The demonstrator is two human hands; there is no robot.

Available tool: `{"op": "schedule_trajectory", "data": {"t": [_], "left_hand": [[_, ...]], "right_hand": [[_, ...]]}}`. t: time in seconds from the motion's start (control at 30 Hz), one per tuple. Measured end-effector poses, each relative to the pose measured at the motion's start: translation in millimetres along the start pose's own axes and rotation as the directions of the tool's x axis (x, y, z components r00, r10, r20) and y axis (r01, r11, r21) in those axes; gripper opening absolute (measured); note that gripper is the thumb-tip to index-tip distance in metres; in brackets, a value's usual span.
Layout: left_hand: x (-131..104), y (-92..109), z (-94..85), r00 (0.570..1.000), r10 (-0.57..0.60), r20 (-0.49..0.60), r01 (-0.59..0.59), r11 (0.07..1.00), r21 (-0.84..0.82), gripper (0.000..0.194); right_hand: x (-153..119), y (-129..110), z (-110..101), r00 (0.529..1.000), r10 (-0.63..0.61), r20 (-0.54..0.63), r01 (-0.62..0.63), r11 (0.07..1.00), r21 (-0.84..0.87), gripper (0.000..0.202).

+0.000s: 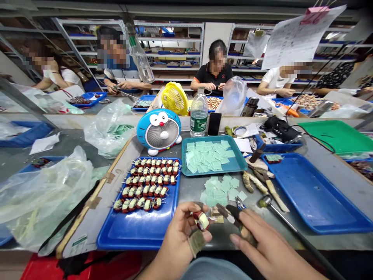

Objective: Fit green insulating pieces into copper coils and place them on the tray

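My left hand [177, 237] grips a small wound coil [203, 221] with a dark red core and a pale yellow-white wrap, held between thumb and fingers. A grey-green wrap [196, 243] covers part of the thumb. To its right, my right hand [256, 237] is curled, with dark coverings near the fingertips. A dark brown strip-like piece [229, 216] sticks out from the fingers towards the coil; its kind is unclear. Just beyond the hands lie pliers [240, 203] and a loose pile of pale green square sheets [218, 191].
Left stands a blue tray [131, 233] with rows of similar coils. A teal tray [214, 173] holds more green sheets. Right are a hammer-like metal tool [266, 201] and another blue tray [317, 194]. A blue fan [159, 132] and water bottle [199, 116] stand behind. Several people work opposite.
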State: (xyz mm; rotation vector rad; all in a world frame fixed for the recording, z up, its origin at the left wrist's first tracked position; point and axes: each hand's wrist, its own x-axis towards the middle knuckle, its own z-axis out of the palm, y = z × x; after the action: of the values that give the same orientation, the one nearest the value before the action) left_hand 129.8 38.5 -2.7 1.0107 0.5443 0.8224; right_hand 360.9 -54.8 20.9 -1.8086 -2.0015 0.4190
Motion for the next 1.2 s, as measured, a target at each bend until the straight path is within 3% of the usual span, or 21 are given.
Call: {"op": "schedule_trajectory", "data": {"t": [0.1,0.23,0.33,0.4,0.57,0.73,0.83,0.93,1.0,1.07,1.2], "left_hand": [[-3,-1,-1.4,0.999,0.032,0.002,-0.032,0.988,0.152,0.042],[-4,0,-2.6,0.998,0.059,-0.011,-0.051,0.927,0.372,0.045],[-4,5,-5.1,1.000,-0.017,0.024,0.005,0.908,0.419,0.055],[-3,10,-7.4,0.991,-0.071,0.116,0.014,0.903,0.429,0.056],[5,23,-8.4,0.955,-0.047,0.292,-0.120,0.842,0.526,0.053],[6,23,0.7,0.953,0.119,0.280,-0.274,0.737,0.618,0.054],[-1,9,9.3,0.977,0.131,0.170,-0.205,0.812,0.547,0.058],[-5,-8,17.1,0.998,0.053,0.037,-0.062,0.944,0.325,0.057],[-5,-14,18.5,1.000,0.003,-0.013,0.000,0.982,0.191,0.055],[-3,-14,15.4,1.000,-0.019,0.009,0.018,0.988,0.151,0.053],[0,0,4.4,0.990,-0.009,0.139,-0.018,0.981,0.191,0.050]], "right_hand": [[5,-1,-6,0.999,-0.042,0.014,0.042,0.998,-0.039,0.024],[12,-5,-12,0.993,-0.087,0.075,0.092,0.993,-0.070,0.011],[11,-6,-11,0.991,-0.107,0.086,0.114,0.990,-0.083,0.007],[10,-5,-10,0.989,-0.122,0.084,0.129,0.988,-0.084,0.006],[10,-4,-15,0.987,-0.113,0.112,0.122,0.990,-0.074,0.008],[12,-4,-23,0.983,-0.134,0.125,0.139,0.990,-0.029,0.010],[5,-3,-22,0.983,-0.168,0.079,0.173,0.984,-0.054,0.012],[-1,-3,-16,0.984,-0.176,0.001,0.174,0.975,-0.139,0.011],[-1,-5,-13,0.984,-0.169,-0.063,0.156,0.971,-0.179,0.010],[2,-7,-13,0.986,-0.152,-0.069,0.138,0.976,-0.165,0.010],[10,-5,-29,0.993,-0.116,0.025,0.118,0.988,-0.102,0.006]]}}
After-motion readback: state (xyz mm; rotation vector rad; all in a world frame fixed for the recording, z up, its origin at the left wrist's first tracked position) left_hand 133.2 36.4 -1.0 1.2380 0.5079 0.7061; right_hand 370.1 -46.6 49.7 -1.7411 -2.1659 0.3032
